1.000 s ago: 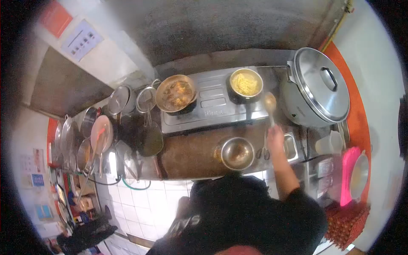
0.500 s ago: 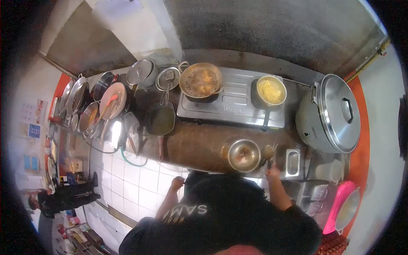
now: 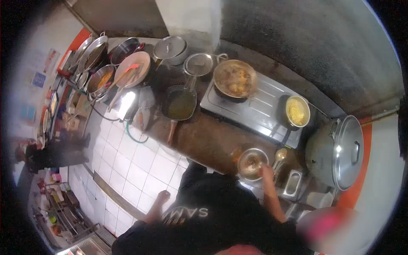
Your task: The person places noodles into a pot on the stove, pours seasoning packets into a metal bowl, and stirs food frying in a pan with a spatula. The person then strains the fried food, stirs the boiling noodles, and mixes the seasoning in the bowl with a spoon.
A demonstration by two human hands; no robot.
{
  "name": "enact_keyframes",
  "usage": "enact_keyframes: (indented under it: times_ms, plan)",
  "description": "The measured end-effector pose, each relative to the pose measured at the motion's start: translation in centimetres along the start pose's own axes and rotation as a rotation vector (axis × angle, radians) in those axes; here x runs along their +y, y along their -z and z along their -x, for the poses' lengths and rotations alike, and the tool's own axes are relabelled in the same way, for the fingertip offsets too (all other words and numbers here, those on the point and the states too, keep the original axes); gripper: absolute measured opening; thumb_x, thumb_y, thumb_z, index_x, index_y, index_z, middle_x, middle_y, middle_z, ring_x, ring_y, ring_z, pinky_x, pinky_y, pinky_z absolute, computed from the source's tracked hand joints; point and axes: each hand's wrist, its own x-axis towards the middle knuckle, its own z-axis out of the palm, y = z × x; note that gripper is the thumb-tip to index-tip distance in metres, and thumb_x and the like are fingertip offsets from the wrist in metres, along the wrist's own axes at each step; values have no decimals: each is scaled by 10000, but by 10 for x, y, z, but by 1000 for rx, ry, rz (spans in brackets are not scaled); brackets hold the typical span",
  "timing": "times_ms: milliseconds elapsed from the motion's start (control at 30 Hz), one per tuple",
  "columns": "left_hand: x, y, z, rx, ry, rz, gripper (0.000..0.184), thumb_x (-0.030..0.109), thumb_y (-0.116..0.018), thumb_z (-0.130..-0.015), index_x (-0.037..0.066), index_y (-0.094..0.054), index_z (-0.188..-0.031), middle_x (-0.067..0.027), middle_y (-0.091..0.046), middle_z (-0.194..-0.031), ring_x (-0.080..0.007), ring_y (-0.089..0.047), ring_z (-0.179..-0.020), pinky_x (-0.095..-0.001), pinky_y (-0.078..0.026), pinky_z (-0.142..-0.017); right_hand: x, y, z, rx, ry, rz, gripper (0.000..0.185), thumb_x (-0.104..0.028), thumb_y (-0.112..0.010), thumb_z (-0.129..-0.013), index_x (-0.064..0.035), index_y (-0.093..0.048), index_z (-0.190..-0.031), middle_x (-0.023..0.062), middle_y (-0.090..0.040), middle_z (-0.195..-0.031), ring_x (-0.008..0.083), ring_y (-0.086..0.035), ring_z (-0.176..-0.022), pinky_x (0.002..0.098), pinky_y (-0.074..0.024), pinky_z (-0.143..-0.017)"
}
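At the counter's front edge, my right hand (image 3: 266, 171) is on the right rim of a round metal bowl (image 3: 250, 158), its fingers closed over the edge and slightly blurred. Some brownish stuff lies at the bottom of that bowl. Just right of the hand, a ladle or large spoon (image 3: 280, 154) rests on the counter, along with thin utensils. A rectangular steel container (image 3: 292, 182) stands farther right. My left hand (image 3: 162, 197) hangs away from the counter over the tiled floor, fingers curled, with nothing visible in it.
On the stove (image 3: 250, 111) sit a wide pan of browned food in oil (image 3: 235, 79) and a small pot with yellow noodles (image 3: 296, 111). Left are a dark square pan (image 3: 180, 104), a strainer (image 3: 199, 64) and several pots. A big lidded pot (image 3: 335, 148) stands right. Another person (image 3: 55, 157) is at far left.
My right hand has left the ladle, which now lies on the counter, and moved left to the bowl's rim. My left hand has moved away from the counter. The whole view has turned.
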Motion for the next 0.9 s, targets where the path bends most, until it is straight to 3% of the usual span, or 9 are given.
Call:
enact_keyframes:
  times_ms: [100,167,200,267,467,567,667,733,900]
  plan:
    - [-94,-39,-8,-153,-373,-418,99,195,-531,-620,109,-570,-650,-96,-556,-669,-273,-541,-659,-367,-437,-579,-45,-96,-13,-390,27,-11,144,-158,-490,-758,-28,-544,-790,49,-516,-584,111,-479,-484,232,-377,-431]
    - [-62,-25,25,54,-221,-73,96,182,-513,-622,105,-567,-643,-96,-560,-696,-264,-537,-677,-375,-435,-594,-73,-169,-22,-574,83,35,183,-193,-491,-788,-19,-537,-819,49,-525,-604,119,-488,-501,237,-385,-441]
    - [-90,-56,8,62,-337,-460,85,159,-513,-629,87,-558,-635,-97,-557,-717,-258,-527,-696,-374,-425,-609,-91,-207,-21,-642,154,71,206,-215,-492,-799,-16,-534,-832,49,-529,-616,122,-492,-509,240,-390,-449]
    - [-38,-16,30,-14,-124,36,95,146,-499,-651,72,-540,-608,-109,-539,-700,-256,-513,-706,-369,-405,-624,-121,-283,-29,-633,131,2,201,-190,-480,-794,-9,-530,-865,52,-543,-656,138,-501,-524,254,-406,-478]
    - [-16,7,35,-39,38,106,77,133,-506,-665,74,-549,-689,-82,-528,-683,-258,-507,-647,-355,-400,-578,-85,-511,-268,82,365,204,279,-223,-509,-767,2,-537,-931,122,-571,-751,281,-544,-655,377,-430,-602]
    - [-34,17,30,-42,53,166,80,132,-505,-669,72,-550,-695,-81,-532,-687,-256,-509,-637,-355,-403,-572,-132,-533,-261,247,364,369,275,-250,-522,-758,-1,-575,-860,132,-574,-772,291,-546,-663,385,-426,-604]
    - [-44,33,20,-52,82,204,83,130,-503,-673,69,-551,-701,-80,-536,-692,-254,-511,-628,-354,-406,-566,-176,-526,-230,-61,-35,336,382,-291,-468,-813,31,-515,-1014,190,-553,-950,315,-532,-897,402,-417,-736]
    - [-49,43,14,-53,92,211,85,129,-502,-676,67,-552,-706,-79,-538,-695,-253,-512,-622,-353,-407,-562,-156,-539,-263,8,99,88,213,-193,-475,-754,-2,-567,-771,125,-542,-687,214,-533,-584,367,-413,-506]
    - [-66,72,-34,-14,-66,192,90,127,-500,-683,63,-553,-716,-77,-544,-702,-249,-515,-607,-352,-412,-552,-205,-520,-178,-43,74,-207,166,-134,-431,-762,2,-512,-814,118,-516,-649,235,-515,-526,354,-383,-415]
